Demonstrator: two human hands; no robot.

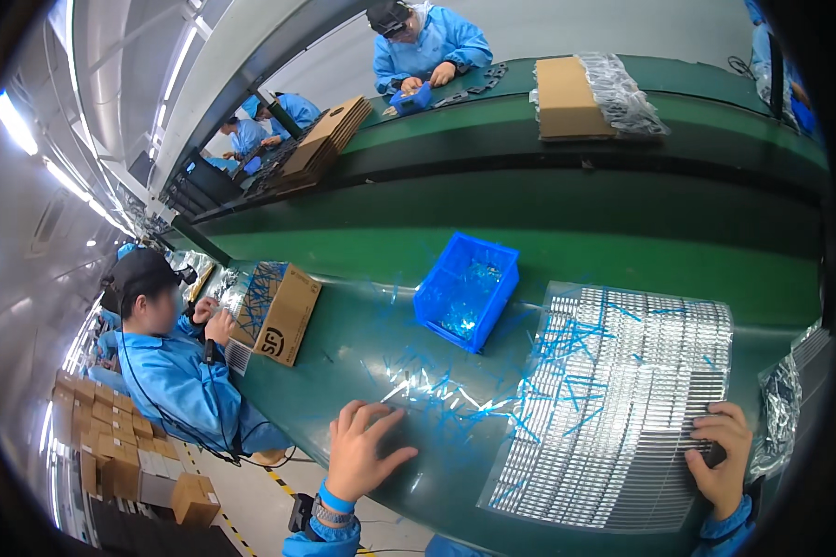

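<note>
My left hand [362, 450] lies flat on the green table with fingers spread, holding nothing, just left of a scatter of thin blue strips [455, 408]. My right hand [723, 455] curls at the right edge of a large clear sheet [613, 408] packed with rows of small silvery parts. Its fingers close around a small dark object that I cannot make out. More blue strips [567, 353] lie across the sheet's upper left. A blue plastic bin [467, 290] holding clear wrappings stands beyond the strips.
A person in a blue coat [172, 371] works on the left beside an open cardboard box [283, 311]. A green conveyor belt [567, 251] runs behind the bin. Another person [427, 46] sits at the far bench near a cardboard box [567, 97]. A plastic bag [780, 408] lies at the right.
</note>
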